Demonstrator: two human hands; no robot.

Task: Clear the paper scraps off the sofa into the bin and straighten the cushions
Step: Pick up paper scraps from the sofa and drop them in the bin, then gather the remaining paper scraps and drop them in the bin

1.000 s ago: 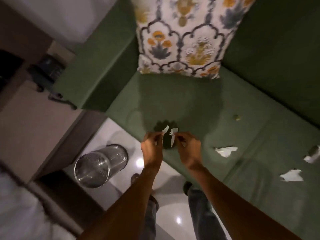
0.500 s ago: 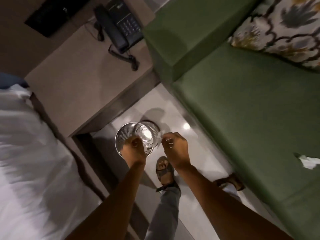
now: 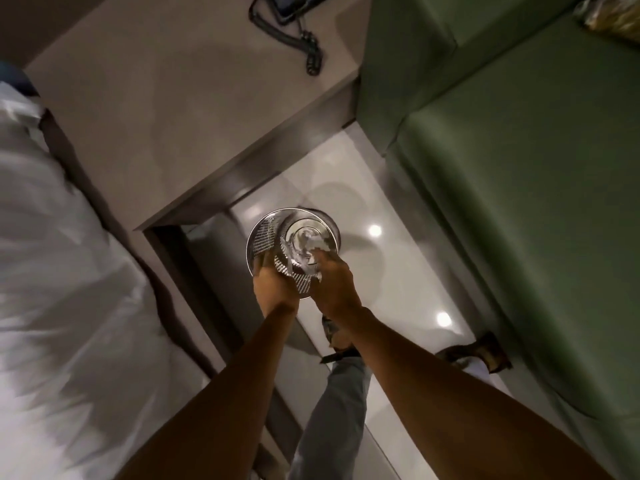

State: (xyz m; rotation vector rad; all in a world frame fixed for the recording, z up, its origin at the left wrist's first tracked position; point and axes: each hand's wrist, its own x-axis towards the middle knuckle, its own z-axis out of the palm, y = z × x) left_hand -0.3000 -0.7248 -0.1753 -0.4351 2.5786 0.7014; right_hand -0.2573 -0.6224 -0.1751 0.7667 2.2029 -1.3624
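Observation:
A round metal mesh bin stands on the glossy floor beside the green sofa. Both of my hands are over its near rim. My left hand hangs with curled fingers at the left side of the opening; what it holds is hidden. My right hand is pinched, with a white paper scrap at its thumb. More white paper shows, blurred, low inside the bin. Only a corner of the patterned cushion is visible at the top right.
A beige desk with a black telephone and its coiled cord sits behind the bin. White bedding fills the left side. My sandalled feet stand on the narrow strip of floor between desk and sofa.
I have turned away from the sofa seat toward the bin. Both hands carried the scraps from the seat to above the bin's opening, and white paper now shows inside it.

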